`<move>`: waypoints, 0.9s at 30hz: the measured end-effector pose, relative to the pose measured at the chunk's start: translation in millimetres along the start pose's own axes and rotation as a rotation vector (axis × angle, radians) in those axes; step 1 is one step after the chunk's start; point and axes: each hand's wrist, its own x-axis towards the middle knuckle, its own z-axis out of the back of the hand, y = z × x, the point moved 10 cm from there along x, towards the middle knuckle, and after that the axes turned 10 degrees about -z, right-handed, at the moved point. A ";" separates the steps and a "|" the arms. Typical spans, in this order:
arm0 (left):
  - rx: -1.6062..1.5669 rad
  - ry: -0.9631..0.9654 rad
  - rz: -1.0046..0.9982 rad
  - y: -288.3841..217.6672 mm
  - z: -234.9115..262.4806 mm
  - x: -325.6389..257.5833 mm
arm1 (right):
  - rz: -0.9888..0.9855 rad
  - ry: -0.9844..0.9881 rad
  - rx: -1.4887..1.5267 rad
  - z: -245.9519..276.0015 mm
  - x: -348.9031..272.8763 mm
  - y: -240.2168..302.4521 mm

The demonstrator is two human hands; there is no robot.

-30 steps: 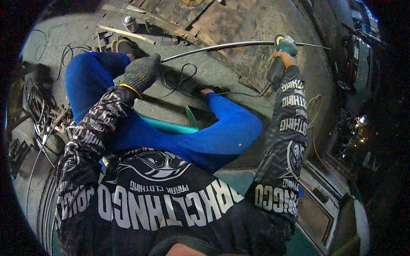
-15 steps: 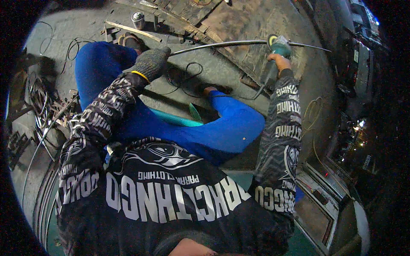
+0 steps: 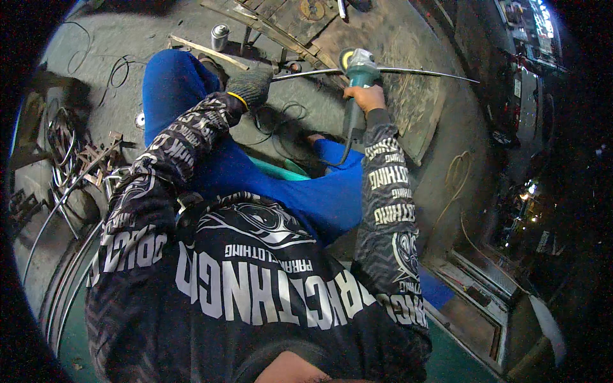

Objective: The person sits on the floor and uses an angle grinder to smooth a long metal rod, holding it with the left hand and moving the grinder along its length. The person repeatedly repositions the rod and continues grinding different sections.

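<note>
My left hand (image 3: 251,87), in a grey knit glove with a yellow cuff edge, is closed around one end of a long, thin, shiny metal rod (image 3: 428,74). The rod runs off to the right, bowed slightly. My bare right hand (image 3: 368,98) wraps around the body of a teal and grey angle grinder (image 3: 363,71). Its disc (image 3: 347,59), with a yellowish face, is at the rod's middle stretch; whether it touches the metal I cannot tell. The grinder's cable (image 3: 345,156) hangs down beside my knee.
A spray can (image 3: 219,37) stands at the far left beside a wooden strip (image 3: 211,52). A worn wooden board (image 3: 408,108) lies under the rod's right part. Scrap metal pieces (image 3: 96,159) are heaped at my left. A loose cord (image 3: 457,175) curls on the right-hand floor.
The grinder in my right hand has moved left along the rod, closer to my left hand. My left hand keeps its hold on the rod. The whole view has shifted a little.
</note>
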 end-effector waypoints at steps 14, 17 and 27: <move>-0.099 0.088 0.031 -4.5 -1.5 -1.8 | 0.063 0.062 0.004 -42.5 -74.5 41.0; -0.064 0.146 0.034 -1.4 -7.9 0.6 | 0.085 0.076 0.028 -48.7 -81.1 44.8; -0.039 0.133 0.005 8.1 -16.6 2.4 | 0.095 0.147 0.024 -57.1 -100.7 49.8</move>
